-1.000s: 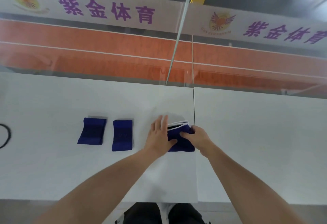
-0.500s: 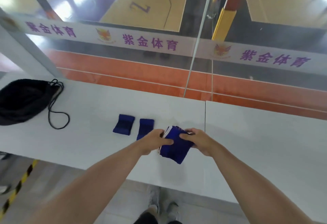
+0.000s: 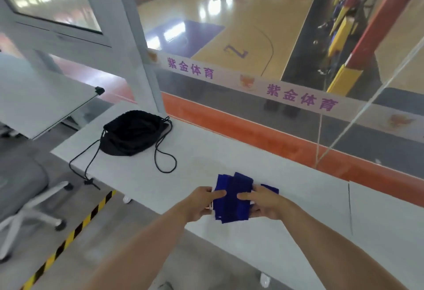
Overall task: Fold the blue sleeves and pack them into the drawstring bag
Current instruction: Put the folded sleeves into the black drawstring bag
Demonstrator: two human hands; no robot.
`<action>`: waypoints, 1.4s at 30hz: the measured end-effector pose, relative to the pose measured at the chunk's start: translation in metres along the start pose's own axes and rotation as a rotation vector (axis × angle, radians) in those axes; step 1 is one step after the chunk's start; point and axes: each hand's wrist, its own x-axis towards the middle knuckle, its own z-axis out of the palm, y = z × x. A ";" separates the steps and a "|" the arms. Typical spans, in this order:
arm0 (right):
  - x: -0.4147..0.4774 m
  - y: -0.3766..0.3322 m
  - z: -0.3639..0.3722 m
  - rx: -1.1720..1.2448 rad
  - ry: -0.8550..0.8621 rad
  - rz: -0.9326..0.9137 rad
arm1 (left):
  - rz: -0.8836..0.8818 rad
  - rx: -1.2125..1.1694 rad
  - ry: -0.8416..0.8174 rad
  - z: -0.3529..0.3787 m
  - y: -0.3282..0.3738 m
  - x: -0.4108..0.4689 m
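A bundle of folded blue sleeves (image 3: 232, 198) is held between both hands just above the white table (image 3: 160, 184). My left hand (image 3: 204, 202) grips its left edge, thumb on top. My right hand (image 3: 263, 202) grips its right edge, and part of a sleeve (image 3: 270, 189) pokes out behind that hand. How many sleeves are stacked I cannot tell. The black drawstring bag (image 3: 132, 135) lies crumpled at the table's far left end, apart from my hands, with its cords (image 3: 164, 161) looped over the tabletop and off the left edge.
A glass barrier with an orange band (image 3: 263, 136) runs along the table's far side. A grey office chair (image 3: 25, 188) stands on the floor to the left. Yellow-black tape (image 3: 68, 241) marks the floor. A seam (image 3: 350, 207) splits the tabletop at right.
The view has swung left, bringing the bag into full sight. The two folded sleeves that lay on the table are gone from it; both hands now hold a thicker blue bundle, moved leftward.
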 end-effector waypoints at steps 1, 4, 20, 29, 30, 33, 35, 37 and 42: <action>0.015 -0.009 0.022 -0.025 0.016 -0.005 | -0.008 -0.003 0.011 -0.026 -0.002 -0.002; 0.058 -0.039 0.087 -0.096 0.097 0.008 | -0.026 0.056 0.094 -0.109 -0.006 -0.008; 0.257 -0.173 0.263 -0.583 0.312 -0.059 | 0.165 1.104 0.477 -0.419 0.039 -0.002; 0.396 -0.252 0.300 -0.737 0.371 -0.226 | 0.205 1.360 0.454 -0.522 0.071 0.035; 0.410 -0.261 0.306 -0.739 0.346 -0.219 | 0.211 1.398 0.446 -0.533 0.076 0.038; 0.448 -0.286 0.325 -0.758 0.290 -0.208 | 0.234 1.451 0.432 -0.559 0.098 0.050; 0.468 -0.289 0.335 -0.781 0.243 -0.186 | 0.264 1.414 0.409 -0.568 0.103 0.058; 0.494 -0.292 0.341 -0.778 0.199 -0.143 | 0.343 1.405 0.363 -0.583 0.103 0.078; 0.528 -0.314 0.342 -0.635 0.185 -0.126 | 0.523 1.462 0.226 -0.610 0.090 0.129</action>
